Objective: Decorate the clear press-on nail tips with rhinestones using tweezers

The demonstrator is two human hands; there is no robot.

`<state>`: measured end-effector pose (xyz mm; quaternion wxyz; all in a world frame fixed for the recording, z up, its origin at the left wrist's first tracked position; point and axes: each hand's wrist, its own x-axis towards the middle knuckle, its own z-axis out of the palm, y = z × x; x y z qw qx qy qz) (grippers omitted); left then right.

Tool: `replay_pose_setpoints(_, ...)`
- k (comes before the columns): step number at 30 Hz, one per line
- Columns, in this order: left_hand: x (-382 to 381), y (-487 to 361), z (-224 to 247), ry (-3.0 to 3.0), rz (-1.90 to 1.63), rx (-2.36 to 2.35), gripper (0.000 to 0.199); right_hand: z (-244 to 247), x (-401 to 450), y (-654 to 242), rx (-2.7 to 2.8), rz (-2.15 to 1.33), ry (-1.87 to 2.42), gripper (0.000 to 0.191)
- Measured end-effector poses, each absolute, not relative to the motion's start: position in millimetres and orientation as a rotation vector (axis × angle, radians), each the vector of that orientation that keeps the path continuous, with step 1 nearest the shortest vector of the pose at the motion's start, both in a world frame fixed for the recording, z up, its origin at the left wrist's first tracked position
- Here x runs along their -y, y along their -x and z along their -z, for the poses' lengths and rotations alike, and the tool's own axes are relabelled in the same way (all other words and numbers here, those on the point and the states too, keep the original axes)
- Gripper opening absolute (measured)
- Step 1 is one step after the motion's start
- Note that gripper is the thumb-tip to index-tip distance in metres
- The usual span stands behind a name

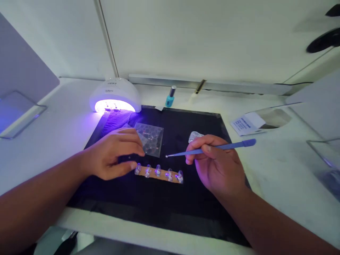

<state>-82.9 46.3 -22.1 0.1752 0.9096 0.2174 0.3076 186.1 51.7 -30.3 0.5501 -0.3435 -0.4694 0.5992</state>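
My right hand (217, 163) grips a blue dotting tool (202, 150), its thin tip pointing left with a small bright bit at the end. My left hand (117, 152) holds nothing, with thumb and index finger apart. The thumb tip is at the left end of a tan strip (152, 172); whether it touches is hard to tell. Several clear false nails (158, 170) with small shiny decorations stand in a row on the strip. Behind the left fingers lies a clear plastic sheet (154, 140) dotted with tiny pieces. Crumpled clear wrap (195, 135) sits behind the right hand.
A lit white nail lamp (117, 94) stands at the back left, over a purple ribbed cloth (115, 122). Along the back are a turquoise polish bottle (170, 96) and a gold-and-black tube (200, 86). An open white box (247, 124) lies right of the black mat (159, 198).
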Motion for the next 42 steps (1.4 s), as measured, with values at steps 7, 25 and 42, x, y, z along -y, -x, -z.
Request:
replay_pose_setpoints(7, -25, 68, 13, -2.685, -0.533, -0.661, 0.013, 35, -48, -184, 1.142, -1.456, 0.860, 0.007)
replay_pose_setpoints(25, -8, 35, 37, -2.464, -0.614, -1.244, 0.033, 36, -47, -183, 1.243, -1.603, 0.896, 0.014)
replay_pose_setpoints(42, -9, 34, 35, -2.421, -0.629, -1.256, 0.032, 38, -45, -183, 1.285, -1.604, 0.865, 0.017)
